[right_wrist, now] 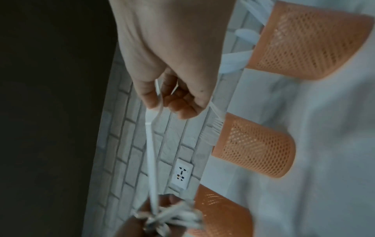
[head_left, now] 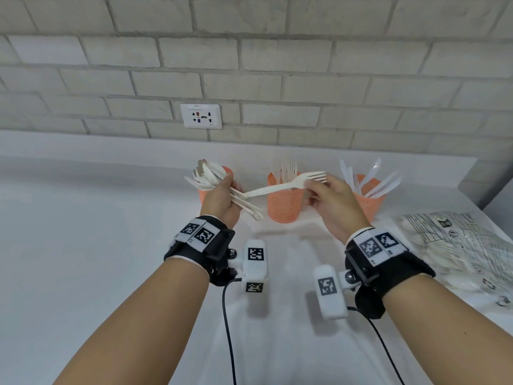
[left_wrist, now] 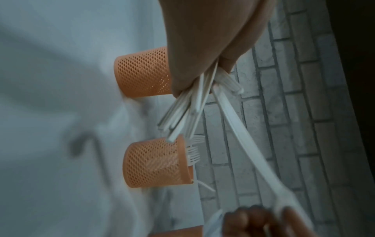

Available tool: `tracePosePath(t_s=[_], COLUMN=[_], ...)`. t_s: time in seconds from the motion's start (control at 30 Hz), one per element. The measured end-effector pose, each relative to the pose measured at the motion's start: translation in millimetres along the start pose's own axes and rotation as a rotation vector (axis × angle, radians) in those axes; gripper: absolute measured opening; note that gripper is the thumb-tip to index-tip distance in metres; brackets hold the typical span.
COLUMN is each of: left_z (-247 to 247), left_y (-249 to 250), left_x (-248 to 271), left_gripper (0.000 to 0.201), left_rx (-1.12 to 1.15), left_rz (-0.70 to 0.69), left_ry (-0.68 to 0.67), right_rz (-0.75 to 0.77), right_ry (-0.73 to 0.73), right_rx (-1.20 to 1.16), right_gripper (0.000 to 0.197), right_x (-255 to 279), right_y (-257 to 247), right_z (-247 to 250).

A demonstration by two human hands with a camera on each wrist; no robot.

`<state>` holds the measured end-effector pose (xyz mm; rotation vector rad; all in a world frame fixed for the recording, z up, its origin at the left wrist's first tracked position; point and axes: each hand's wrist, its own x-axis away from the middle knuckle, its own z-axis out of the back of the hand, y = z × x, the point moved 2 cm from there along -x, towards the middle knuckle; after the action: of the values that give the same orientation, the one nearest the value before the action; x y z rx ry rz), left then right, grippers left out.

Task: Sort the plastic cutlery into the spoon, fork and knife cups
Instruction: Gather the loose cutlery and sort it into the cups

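My left hand (head_left: 234,188) grips a bundle of white plastic cutlery (head_left: 208,175), spoon bowls fanned up, handles sticking out below (left_wrist: 182,112). My right hand (head_left: 315,187) pinches a white fork (head_left: 280,187) just behind its tines. The fork lies level above the middle cup, and its handle end reaches the bundle; whether the left hand still holds it is unclear. Three orange mesh cups stand in a row: the left one (head_left: 204,194) half hidden behind my left hand, the middle one (head_left: 283,204) with forks, the right one (head_left: 370,202) with knives.
A crumpled clear plastic bag (head_left: 460,245) with more white cutlery lies at the right on the white table (head_left: 83,245). A brick wall with a socket plate (head_left: 201,116) rises behind the cups. Cables hang from both wrist cameras.
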<state>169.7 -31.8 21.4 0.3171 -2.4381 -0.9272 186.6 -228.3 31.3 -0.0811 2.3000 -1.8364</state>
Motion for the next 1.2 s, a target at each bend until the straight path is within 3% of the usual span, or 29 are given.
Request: tracePosePath(t_s=[0.17,0.23,0.33,0.4,0.43,0.5,0.53,0.6,0.7,0.9,1.03,1.1,1.2], left_z=[-6,-5,-7,-11,-14,-14,-14,-9,-3,-3,-3,-3,2], left_y=[-15,-21,-28,-30,-31,-33,-34,-35,-37,-38,-36,-36,-36], left_x=[17,18,20,25,28,34,41,45,37,29,23,20,13], left_gripper=[0.020,0.015,0.023,0.018,0.029,0.064,0.066,0.049,0.046,0.040,0.037,0.036,0.048], left_rx=[-0.390,-0.515,-0.651,-0.606,-0.552,-0.577,-0.616,-0.699,-0.752,-0.815,-0.877,-0.915,-1.017], left_rz=[-0.186,-0.268,-0.381,-0.409,-0.386,-0.374,-0.417,-0.545,-0.657,-0.716,-0.731,-0.715,-0.643], left_ry=[-0.170,-0.198,-0.217,-0.217,-0.212,-0.163,-0.163,-0.207,-0.202,-0.254,-0.228,-0.224,-0.213], right_rz=[-0.009,0.028,0.124,0.161,0.166,0.150,0.134,0.116,0.094,0.144,0.221,0.259,0.294], right_ry=[-0.029,-0.082,-0.223,-0.269,-0.248,-0.134,-0.085,-0.046,-0.045,-0.037,0.029,0.026,0.035], right_rx=[-0.310,-0.184,0.199,0.358,0.409,0.456,0.451,0.408,0.360,0.368,0.362,0.341,0.339], right_gripper=[0.014,0.011,0.008,0.018,0.026,0.037,0.036,0.027,0.024,0.012,0.017,0.005,0.016], right_x=[-3,0,9,12,11,10,9,7,10,12,9,9,6], right_y=[-20,-24,-23,-16,-11,-6,-4,-1,3,9,5,0,-15], right_z=[-15,-26,-49,-64,-70,-75,-76,-77,-78,-79,-76,-76,-72])
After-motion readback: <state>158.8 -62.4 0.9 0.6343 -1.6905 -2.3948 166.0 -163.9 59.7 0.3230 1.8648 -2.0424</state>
